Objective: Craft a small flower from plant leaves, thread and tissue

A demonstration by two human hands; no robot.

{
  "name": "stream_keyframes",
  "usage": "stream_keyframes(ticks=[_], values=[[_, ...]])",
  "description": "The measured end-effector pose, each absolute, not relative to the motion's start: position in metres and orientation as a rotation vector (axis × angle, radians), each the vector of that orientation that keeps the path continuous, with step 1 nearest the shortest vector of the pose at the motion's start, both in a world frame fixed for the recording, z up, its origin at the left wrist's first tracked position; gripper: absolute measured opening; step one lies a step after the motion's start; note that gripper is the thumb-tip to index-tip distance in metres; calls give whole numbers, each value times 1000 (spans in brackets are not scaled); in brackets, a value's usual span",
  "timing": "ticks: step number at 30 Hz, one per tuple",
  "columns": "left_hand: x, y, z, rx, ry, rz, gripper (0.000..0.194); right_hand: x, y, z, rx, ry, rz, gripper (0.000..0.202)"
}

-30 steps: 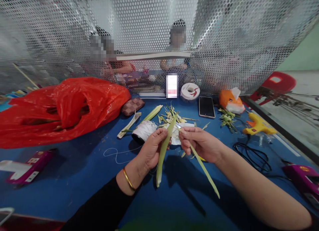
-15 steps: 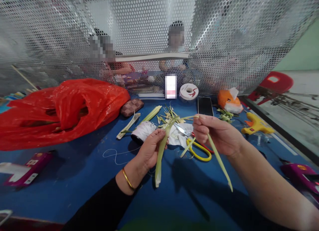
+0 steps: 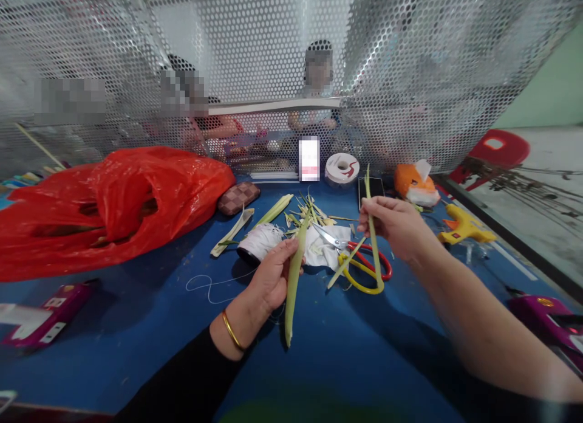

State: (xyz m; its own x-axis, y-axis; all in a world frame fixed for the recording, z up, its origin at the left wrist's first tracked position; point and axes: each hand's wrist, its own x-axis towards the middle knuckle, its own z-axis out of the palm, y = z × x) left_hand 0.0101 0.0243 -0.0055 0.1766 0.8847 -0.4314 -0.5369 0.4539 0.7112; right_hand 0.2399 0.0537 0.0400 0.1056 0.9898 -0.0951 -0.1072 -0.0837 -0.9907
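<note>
A red plastic bag sprawls along the left of the blue table, with a checkered pouch beside it. A thread spool lies tipped just past the left hand; red-and-yellow scissors rest partly on a white cloth, crowding the space between the hands. Leaf scraps heap behind, and a dark phone sits beyond the right hand.

The leaf piece is pale green, long and tapered to a point — clamped upright between left thumb and fingers, above the table. Right thumb and fingers pinch a narrower green strip near its upper part — its lower end hangs in front of the scissor handles.
</note>
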Motion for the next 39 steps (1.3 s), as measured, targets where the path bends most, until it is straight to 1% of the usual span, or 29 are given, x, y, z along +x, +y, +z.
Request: stream_keyframes(ticks=[2, 5, 11, 15, 18, 19, 20, 21, 23, 24, 25, 28, 32, 35, 39], values=[[10, 24, -5, 442, 944, 1057, 31, 238, 63, 25, -1413, -1038, 1227, 34], [10, 24, -7, 441, 951, 1046, 31, 238, 71, 11, -1539, -1070, 1228, 35], [12, 23, -8, 418, 956, 1016, 27, 246, 74, 3, -1670, -1207, 1078, 26], [12, 23, -7, 409, 952, 1012, 25, 248, 72, 6, -1782, -1339, 848, 26], [13, 22, -7, 395, 932, 1029, 26, 238, 63, 15, -1820, -1472, 532, 27], [13, 22, -7, 388, 926, 1036, 27, 231, 57, 18, -1808, -1601, 426, 28], [13, 22, -7, 382, 921, 1045, 28, 223, 51, 20, -1766, -1758, 409, 25], [14, 22, -7, 376, 918, 1057, 29, 214, 43, 21, -1666, -1912, 575, 23], [15, 22, -7, 359, 914, 1097, 29, 192, 25, 18, -1373, -2079, 1121, 24], [15, 22, -7, 349, 910, 1117, 29, 182, 17, 14, -1288, -2079, 1314, 22], [16, 22, -7, 340, 904, 1134, 29, 172, 9, 8, -1256, -2029, 1423, 18], [16, 23, -8, 339, 889, 1167, 30, 153, -4, -6, -1253, -1866, 1466, 7], [15, 22, -8, 414, 860, 1150, 34, 156, 4, -5, -1174, -1508, 1507, 18], [14, 17, -4, 582, 821, 980, 35, 168, 15, 7, -1160, -1289, 1431, 25], [16, 10, 2, 741, 787, 813, 38, 178, 21, 17, -1162, -1187, 1337, 28]])
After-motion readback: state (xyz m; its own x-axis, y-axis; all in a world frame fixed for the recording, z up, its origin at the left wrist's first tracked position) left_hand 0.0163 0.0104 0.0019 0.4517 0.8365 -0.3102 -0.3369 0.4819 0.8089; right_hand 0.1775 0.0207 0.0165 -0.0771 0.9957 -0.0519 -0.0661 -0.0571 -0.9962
